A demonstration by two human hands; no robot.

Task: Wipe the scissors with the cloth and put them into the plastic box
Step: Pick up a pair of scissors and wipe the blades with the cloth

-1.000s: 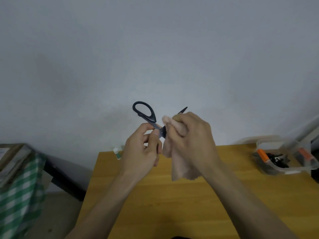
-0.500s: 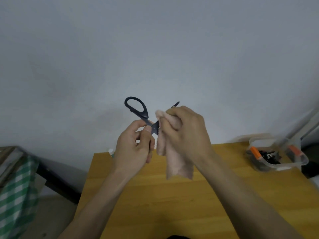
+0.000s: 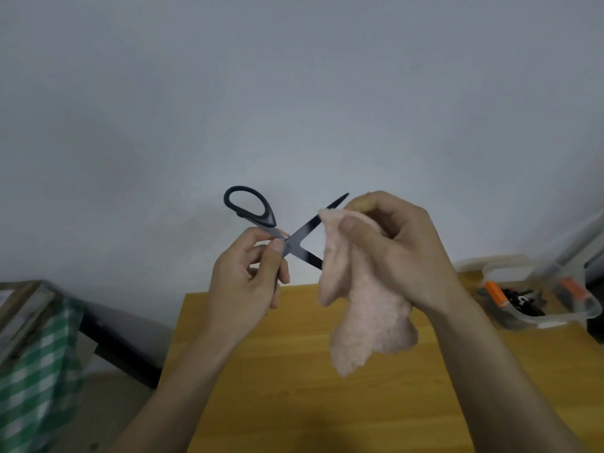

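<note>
Two blades of the black-handled steel scissors point(image 3: 287, 237) gape above the wooden tabletop point(image 3: 294, 371); left hand point(image 3: 245, 282) pinches the pivot, right hand point(image 3: 392, 243) grips the pink fleecy cloth point(image 3: 366, 315). Wipe spine-side, away from edges; clear plastic box point(image 3: 536, 299) waits far right.

Above the table point(image 3: 294, 403), the scissors point(image 3: 261, 220) sit left of the cloth point(image 3: 366, 308); the plastic box point(image 3: 536, 299) stands far right on it.

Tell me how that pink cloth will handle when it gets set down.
The pink cloth is probably floppy: it hangs in loose folds below the right hand. It looks fuzzy, so likely grippy rather than slippery. It seems light and should crumple where dropped, not roll.
</note>
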